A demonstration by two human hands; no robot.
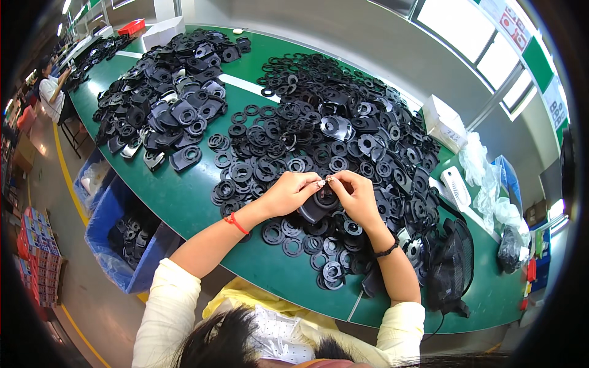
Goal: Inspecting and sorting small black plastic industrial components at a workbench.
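Note:
A black plastic cover (315, 209) with a round opening is held between my two hands over the green table. My left hand (291, 192) grips its left side, the thumb and fingertips closed at the upper edge. On the opposite side my right hand (357, 195) pinches near the same edge, its fingertips almost meeting the left ones. Whether a smaller piece sits between the fingertips cannot be made out. Loose black rings (292, 246) lie under and around my wrists. Beyond my hands spreads a large heap of black rings and covers (368, 122).
Another heap of black covers (165, 98) lies to the left. A blue lined bin (132, 279) stands below the table's left edge. On the right are a white box (443, 122), a white slotted device (455, 187), plastic bags (485, 178) and a black mesh bag (451, 264). A seated person (52, 92) works far left.

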